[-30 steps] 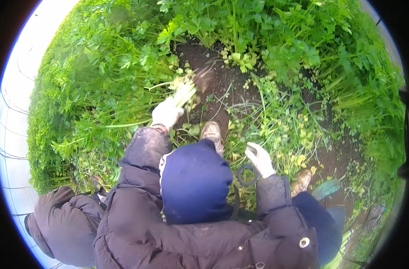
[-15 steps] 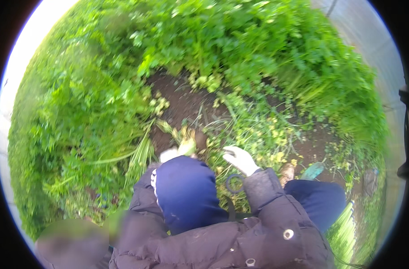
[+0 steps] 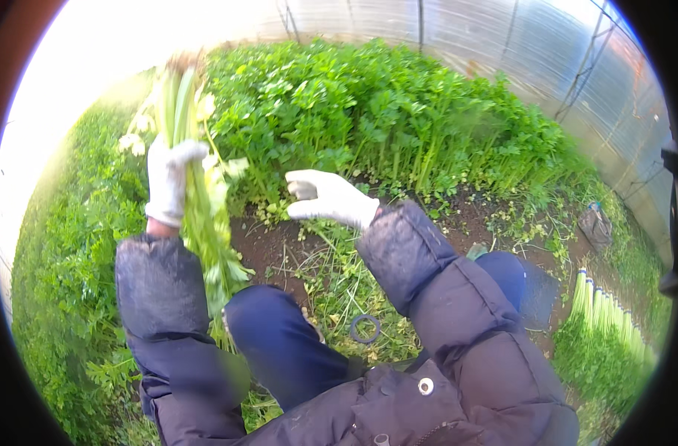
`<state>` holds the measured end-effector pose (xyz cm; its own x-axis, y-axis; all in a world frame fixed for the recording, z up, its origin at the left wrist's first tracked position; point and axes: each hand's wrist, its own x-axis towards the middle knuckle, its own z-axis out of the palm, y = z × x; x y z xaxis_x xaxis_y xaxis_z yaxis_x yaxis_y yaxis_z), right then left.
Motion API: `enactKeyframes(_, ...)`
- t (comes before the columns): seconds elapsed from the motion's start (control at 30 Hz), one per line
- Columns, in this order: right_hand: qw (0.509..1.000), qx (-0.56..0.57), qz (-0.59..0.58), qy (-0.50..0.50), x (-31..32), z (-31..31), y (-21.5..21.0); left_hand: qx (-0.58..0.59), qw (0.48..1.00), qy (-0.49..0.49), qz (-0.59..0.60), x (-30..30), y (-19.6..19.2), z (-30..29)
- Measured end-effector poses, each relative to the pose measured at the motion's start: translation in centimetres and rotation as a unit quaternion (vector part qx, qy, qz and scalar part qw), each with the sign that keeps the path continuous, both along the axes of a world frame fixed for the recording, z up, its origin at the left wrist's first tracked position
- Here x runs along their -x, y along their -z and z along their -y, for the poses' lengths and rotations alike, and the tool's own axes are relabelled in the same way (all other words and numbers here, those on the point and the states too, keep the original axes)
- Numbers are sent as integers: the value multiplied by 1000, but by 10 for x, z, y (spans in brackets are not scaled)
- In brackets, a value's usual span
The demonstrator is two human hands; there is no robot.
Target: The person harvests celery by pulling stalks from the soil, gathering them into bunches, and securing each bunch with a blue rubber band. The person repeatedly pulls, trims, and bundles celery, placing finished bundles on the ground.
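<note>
The white-gloved left hand (image 3: 171,178) is held high, fingers curled in a grip, the left forearm (image 3: 160,286) kept upright and its wrist (image 3: 161,228) partly bared, while the white-gloved right hand (image 3: 330,198) is pointed leftward, fingers parted

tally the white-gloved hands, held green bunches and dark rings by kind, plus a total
White-gloved hands: 2, left hand and right hand
Held leafy green bunch: 1
Dark ring: 1
Total: 4
</note>
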<state>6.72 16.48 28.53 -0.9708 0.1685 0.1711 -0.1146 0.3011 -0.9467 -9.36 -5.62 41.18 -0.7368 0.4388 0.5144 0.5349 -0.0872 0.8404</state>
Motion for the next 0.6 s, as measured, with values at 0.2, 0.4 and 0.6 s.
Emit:
enactKeyframes(0.2, 954, -113, -276, 29, -60, -26, -104, -62, 981, 182, -20, -117, -66, -98)
enactKeyframes(0.4, 945, 186, -235, 132, -99, -15, -53, -137, 943, 256, 163, -201, -12, -179)
enactKeyframes(0.6, 922, 292, -229, 109, -156, -60, 16, 29, 899, 423, 108, -165, 62, -161)
